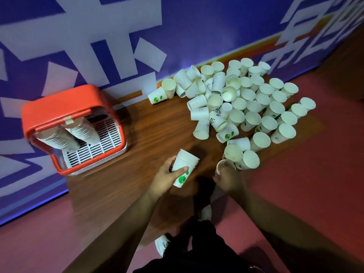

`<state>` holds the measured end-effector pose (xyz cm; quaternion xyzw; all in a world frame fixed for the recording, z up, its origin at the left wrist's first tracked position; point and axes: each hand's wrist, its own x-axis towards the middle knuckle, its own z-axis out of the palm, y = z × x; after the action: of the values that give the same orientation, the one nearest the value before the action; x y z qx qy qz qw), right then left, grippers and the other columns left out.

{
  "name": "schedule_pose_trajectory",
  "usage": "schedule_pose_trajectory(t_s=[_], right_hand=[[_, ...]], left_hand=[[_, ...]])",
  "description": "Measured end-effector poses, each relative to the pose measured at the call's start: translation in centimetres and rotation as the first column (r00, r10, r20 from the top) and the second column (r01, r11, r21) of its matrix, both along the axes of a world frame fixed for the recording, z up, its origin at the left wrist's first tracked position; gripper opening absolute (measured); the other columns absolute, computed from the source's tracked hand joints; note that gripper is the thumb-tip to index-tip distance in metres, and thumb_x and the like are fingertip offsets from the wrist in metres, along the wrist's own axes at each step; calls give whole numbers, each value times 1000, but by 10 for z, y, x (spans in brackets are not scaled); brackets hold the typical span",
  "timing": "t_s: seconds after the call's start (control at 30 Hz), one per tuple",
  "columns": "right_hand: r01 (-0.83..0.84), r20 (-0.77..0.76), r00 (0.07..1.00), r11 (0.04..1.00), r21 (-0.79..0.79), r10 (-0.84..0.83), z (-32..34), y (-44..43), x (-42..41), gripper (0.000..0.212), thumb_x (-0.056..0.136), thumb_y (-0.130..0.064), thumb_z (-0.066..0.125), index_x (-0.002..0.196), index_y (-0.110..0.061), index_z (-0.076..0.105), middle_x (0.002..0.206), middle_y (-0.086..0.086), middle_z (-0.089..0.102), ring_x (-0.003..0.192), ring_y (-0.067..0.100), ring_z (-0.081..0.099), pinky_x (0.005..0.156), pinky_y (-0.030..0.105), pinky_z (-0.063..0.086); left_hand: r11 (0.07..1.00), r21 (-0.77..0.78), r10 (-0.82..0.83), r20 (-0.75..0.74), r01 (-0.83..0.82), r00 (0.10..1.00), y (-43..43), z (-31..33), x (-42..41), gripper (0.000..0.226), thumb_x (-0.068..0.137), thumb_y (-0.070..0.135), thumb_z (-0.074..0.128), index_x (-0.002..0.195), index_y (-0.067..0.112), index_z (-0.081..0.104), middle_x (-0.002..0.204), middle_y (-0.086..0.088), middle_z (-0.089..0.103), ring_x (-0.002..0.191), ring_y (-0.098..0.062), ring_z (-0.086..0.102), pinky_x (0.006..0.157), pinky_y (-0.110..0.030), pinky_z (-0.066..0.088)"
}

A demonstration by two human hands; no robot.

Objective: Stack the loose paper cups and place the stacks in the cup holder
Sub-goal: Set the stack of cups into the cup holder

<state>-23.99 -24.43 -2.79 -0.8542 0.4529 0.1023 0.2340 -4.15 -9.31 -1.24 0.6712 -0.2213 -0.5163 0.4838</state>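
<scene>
While left hand (167, 175) grips stack (187, 160) over bench (147, 134), right hand (228, 178) holds cup (224, 164) at pile (246, 107) edge; holder (72, 127) well left.

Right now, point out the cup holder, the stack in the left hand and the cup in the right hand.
cup holder (59, 104): head view, on its red top.
held stack (183, 160): head view, on the outer cup's wall.
single cup (224, 165): head view, on its open mouth.
</scene>
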Motion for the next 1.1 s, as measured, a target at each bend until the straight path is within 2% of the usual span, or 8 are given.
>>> schedule_pose_trajectory(t_s=[0.2, 0.3, 0.43, 0.53, 0.63, 0.87, 0.97, 1.1], right_hand=[[8, -78, 997, 994, -109, -16, -15, 9, 6, 24, 96, -14, 44, 110, -5, 61, 109, 13, 62, 101, 31, 60, 63, 10, 39], [-1, 76, 997, 985, -175, 15, 3, 11, 15, 19, 94, -23, 53, 101, -9, 64, 97, 9, 67, 88, 25, 65, 70, 28, 45], [102, 496, 866, 994, -45, -66, 44, 1, 25, 14, 92, -18, 63, 81, -11, 58, 72, -2, 57, 69, 14, 56, 61, 20, 37], [42, 555, 827, 995, 93, -87, 72, -16, 32, 9, 95, -20, 59, 95, -14, 66, 80, -11, 59, 76, 3, 54, 67, 15, 35], [-84, 517, 854, 964, 254, -62, 89, -24, 31, 10, 95, -18, 58, 93, -13, 67, 65, -14, 55, 61, -4, 53, 65, 20, 42], [-154, 507, 856, 889, 431, -97, 76, -48, 8, 26, 95, -28, 59, 118, -19, 64, 86, -4, 66, 68, 2, 63, 66, 19, 49], [-56, 488, 872, 982, 180, -40, 61, -77, -11, 27, 89, -26, 65, 114, -15, 66, 107, -1, 67, 98, 11, 62, 85, 26, 49], [-143, 171, 974, 989, -43, 148, 36, -101, -33, 41, 87, -36, 64, 120, -12, 62, 126, 4, 55, 105, 25, 60, 84, 38, 52]], left_hand=[[999, 28, -22, 48, 20, 999, 14, 0, 0, 78, 65, 53, 81, 135, 28, 56, 121, 5, 71, 104, -13, 72, 96, -39, 57], [998, 57, -15, 83, 10, 996, 21, 1, 3, 74, 73, 47, 83, 138, 27, 53, 126, 4, 67, 106, -13, 70, 95, -36, 56], [992, 117, -60, 173, 40, 983, 22, 4, 8, 66, 85, 33, 78, 143, 30, 46, 134, 8, 55, 120, -13, 55, 100, -36, 51], [995, 85, -61, 209, 44, 976, 10, 12, 4, 64, 83, 20, 80, 138, 31, 49, 132, 9, 56, 120, -9, 53, 95, -21, 47], [998, 28, -67, 206, 63, 976, -11, 21, -8, 65, 82, 10, 81, 138, 25, 51, 127, 9, 60, 111, 1, 57, 81, -6, 46], [1000, -16, -15, 167, 18, 986, -48, 19, -41, 69, 77, 23, 85, 137, 31, 53, 129, 7, 63, 117, -10, 61, 95, -25, 52], [1000, 28, 0, 159, -5, 987, -55, 16, -55, 66, 81, 25, 83, 137, 36, 51, 128, 16, 60, 117, -3, 59, 94, -24, 52], [998, 65, 18, 143, -27, 990, -66, 10, -71, 66, 82, 28, 81, 139, 36, 49, 130, 16, 58, 120, -4, 56, 96, -23, 49]])
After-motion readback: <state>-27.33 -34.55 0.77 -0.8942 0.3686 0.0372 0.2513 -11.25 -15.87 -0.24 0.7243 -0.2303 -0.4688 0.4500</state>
